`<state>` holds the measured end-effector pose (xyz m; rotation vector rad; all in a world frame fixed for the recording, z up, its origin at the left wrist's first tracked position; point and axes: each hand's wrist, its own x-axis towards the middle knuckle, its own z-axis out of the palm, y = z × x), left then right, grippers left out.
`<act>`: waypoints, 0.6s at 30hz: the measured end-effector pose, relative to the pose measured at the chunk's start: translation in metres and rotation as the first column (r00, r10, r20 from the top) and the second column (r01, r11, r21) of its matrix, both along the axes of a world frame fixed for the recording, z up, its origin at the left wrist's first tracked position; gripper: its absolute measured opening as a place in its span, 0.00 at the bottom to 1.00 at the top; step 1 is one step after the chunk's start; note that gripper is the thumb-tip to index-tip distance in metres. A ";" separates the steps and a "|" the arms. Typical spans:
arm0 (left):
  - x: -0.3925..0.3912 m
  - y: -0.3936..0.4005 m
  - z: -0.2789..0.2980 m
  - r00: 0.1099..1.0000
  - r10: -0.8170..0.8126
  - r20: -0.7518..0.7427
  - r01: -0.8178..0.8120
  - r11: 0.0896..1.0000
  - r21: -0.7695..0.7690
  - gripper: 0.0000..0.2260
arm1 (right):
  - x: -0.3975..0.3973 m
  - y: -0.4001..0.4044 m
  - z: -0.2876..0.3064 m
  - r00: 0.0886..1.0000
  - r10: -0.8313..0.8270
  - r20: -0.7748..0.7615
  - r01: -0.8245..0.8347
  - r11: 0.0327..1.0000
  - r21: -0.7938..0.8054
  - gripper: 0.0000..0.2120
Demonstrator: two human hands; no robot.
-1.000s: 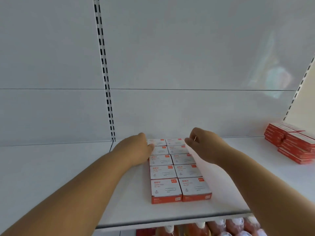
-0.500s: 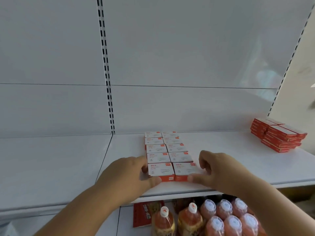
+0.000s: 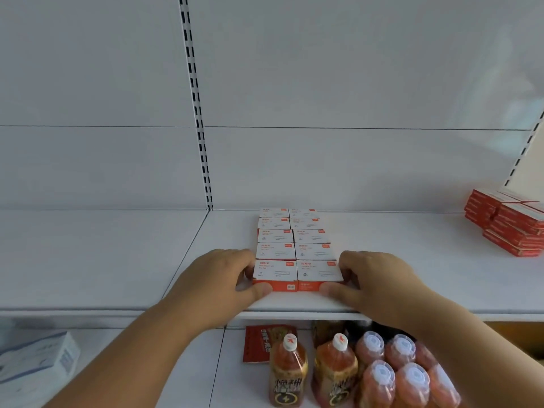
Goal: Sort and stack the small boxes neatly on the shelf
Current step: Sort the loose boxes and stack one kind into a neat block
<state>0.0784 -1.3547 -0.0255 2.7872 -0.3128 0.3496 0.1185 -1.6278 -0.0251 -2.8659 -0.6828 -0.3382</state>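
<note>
a block of small boxes (image 3: 296, 245), white on top with orange fronts, is laid out on the white shelf (image 3: 412, 275) in two columns running from near the front edge back to the rear wall. the block is bracketed at its near end by both hands. the front left box (image 3: 275, 275) is held by the left hand (image 3: 217, 284): its thumb is laid against the orange front face and its fingers are curled round the box's outer left side. the front right box (image 3: 319, 274) is held the same way by the right hand (image 3: 379, 285), thumb against the front face, fingers curled round the outer right side. the two front boxes are seen touching side by side between the hands.

far to the right of the right hand, by the back wall, a stack of red flat boxes (image 3: 512, 225) is seen. below the hands, on the lower level, orange drink bottles (image 3: 382, 375) are stood in a cluster, with a red packet (image 3: 265, 343) just behind them. below and well left of the left hand, a white and blue carton (image 3: 35, 366) is partly in view.
</note>
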 end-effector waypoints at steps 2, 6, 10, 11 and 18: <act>0.000 -0.001 0.000 1.000 0.007 0.010 -0.007 1.000 0.005 0.14 | -0.001 -0.002 0.000 1.000 0.002 -0.003 -0.002 1.000 0.011 0.26; 0.001 -0.008 0.001 1.000 0.015 0.025 -0.016 1.000 0.020 0.16 | -0.003 -0.002 0.003 0.999 -0.014 -0.042 0.014 1.000 -0.001 0.26; 0.008 -0.009 -0.005 0.998 0.015 0.055 -0.017 0.999 0.036 0.17 | -0.004 0.001 0.007 0.997 -0.042 -0.067 0.040 0.999 -0.023 0.25; 0.009 -0.009 -0.007 0.997 0.011 0.073 -0.014 0.999 0.037 0.18 | -0.005 0.001 0.008 0.996 -0.047 -0.078 0.045 0.999 -0.028 0.25; 0.012 -0.006 -0.009 0.995 -0.028 0.091 0.024 0.999 0.045 0.23 | -0.008 0.004 0.009 0.997 -0.046 -0.065 0.048 0.998 0.033 0.27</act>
